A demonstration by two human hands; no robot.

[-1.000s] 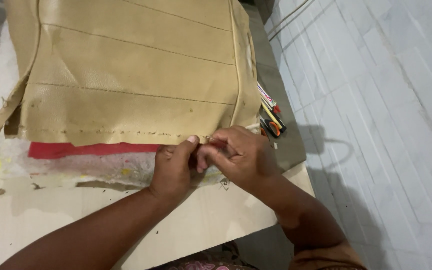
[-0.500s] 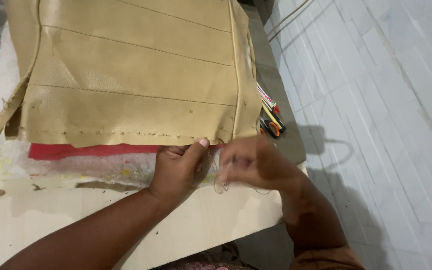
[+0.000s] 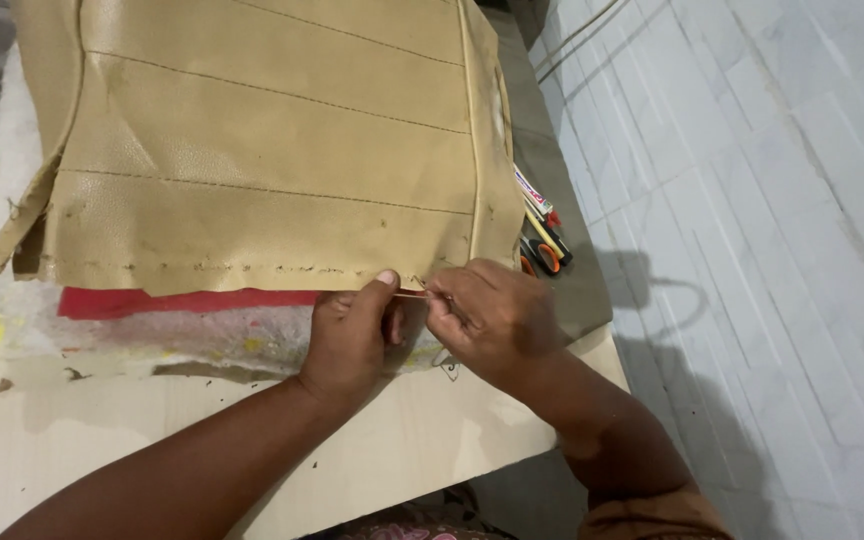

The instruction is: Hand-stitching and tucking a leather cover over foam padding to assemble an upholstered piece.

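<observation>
Both hands meet at the near stitched edge of the tan leather seat-cover panel (image 3: 272,150), which lies flat on the pale wooden table (image 3: 422,440), its seams running left to right. Left hand (image 3: 350,335) pinches that edge, thumb pressed on top; right hand (image 3: 492,320) pinches a thin thread (image 3: 412,293) stretched sideways between them.

1. A tan leather-like sheet (image 3: 272,150), grained and faintly glossy, is seen with stitched seams.
2. Red cloth (image 3: 182,301) lies beneath it.
3. The tabletop (image 3: 392,450) appears as smooth, matt, pale wood.
</observation>
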